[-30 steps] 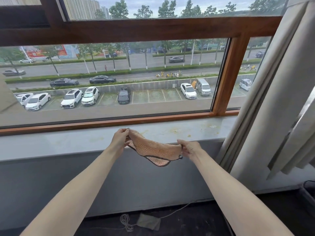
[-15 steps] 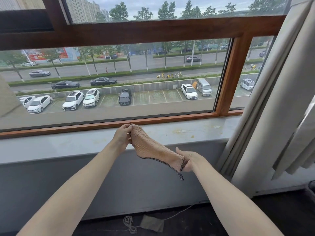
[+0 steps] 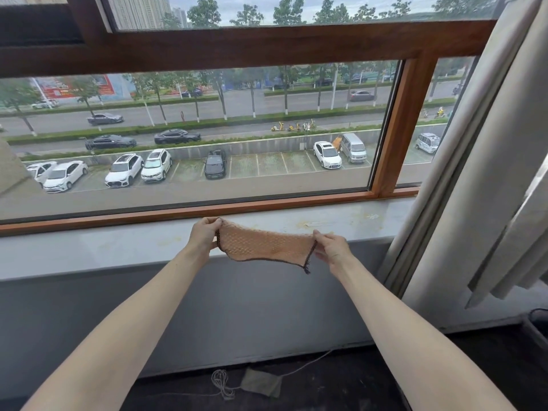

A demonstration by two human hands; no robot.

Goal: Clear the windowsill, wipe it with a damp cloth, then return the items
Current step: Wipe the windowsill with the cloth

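A peach-coloured waffle cloth with a dark hem hangs stretched between both hands, just above the front edge of the pale grey windowsill. My left hand pinches its left end and my right hand pinches its right end. One dark-edged corner dangles below my right hand. The sill carries yellowish stains near its right end and no objects that I can see.
A wooden window frame runs along the back of the sill. Pale curtains hang at the right and cover the sill's end. On the dark floor below lie a small grey pouch and a thin white cord.
The cloth, bunched and sagging a second ago, is now pulled out flat. My right hand has risen and moved right, away from my left hand.
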